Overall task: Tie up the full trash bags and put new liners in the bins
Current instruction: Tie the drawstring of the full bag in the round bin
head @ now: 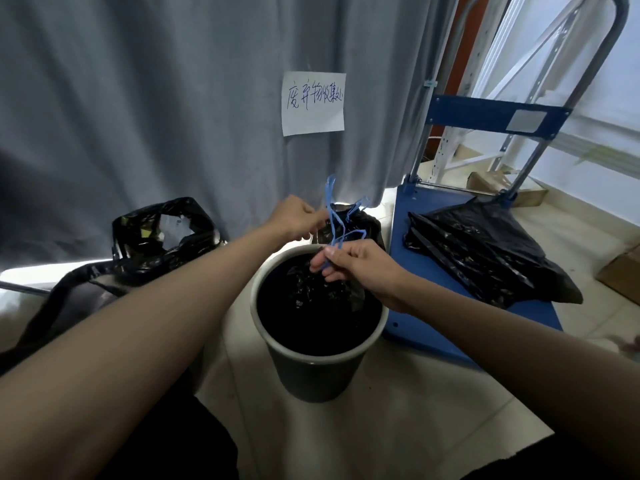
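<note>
Both my hands work the blue drawstring of the black trash bag over the round bin.

The trash bag [322,289] sits inside the bin [311,372], which stands on the tiled floor directly in front of me. My right hand [363,268] pinches the drawstring [337,223] between thumb and curled fingers above the bin's far rim. My left hand [294,216] is closed on the same drawstring, just beyond the rim. A second filled black bag [166,233] sits open at left. Folded black liners [485,251] lie on the blue platform cart [415,271] at right. A handwritten paper label [313,102] hangs on the grey curtain [138,98] behind.
</note>
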Demonstrator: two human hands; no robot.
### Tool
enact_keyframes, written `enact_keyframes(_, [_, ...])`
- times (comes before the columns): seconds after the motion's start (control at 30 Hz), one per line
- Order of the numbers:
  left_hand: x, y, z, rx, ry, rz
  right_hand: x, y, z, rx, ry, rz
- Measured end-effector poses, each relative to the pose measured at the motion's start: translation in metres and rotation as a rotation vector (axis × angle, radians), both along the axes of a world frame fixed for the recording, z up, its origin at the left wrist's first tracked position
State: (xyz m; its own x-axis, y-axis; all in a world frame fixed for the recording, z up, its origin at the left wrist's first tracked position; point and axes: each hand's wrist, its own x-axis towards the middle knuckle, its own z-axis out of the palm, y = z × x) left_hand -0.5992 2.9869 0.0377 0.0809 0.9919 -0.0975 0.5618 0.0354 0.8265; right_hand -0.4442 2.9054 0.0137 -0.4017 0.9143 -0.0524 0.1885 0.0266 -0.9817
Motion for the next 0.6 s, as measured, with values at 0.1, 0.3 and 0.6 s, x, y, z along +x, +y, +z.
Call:
enact_keyframes(0.1, [0.012,0.004,-0.007,-0.057,0.192,-0.08,0.008,-0.006,0.002,0.045,-0.093,0.062])
enact_keyframes(0.3, [0.022,0.008,-0.026,-0.178,0.433,-0.216,0.023,-0.012,0.003,0.035,-0.161,0.187])
enact_keyframes(0.6, [0.044,0.013,-0.039,-0.142,0.416,-0.305,0.025,-0.016,0.009,0.041,-0.193,0.243])
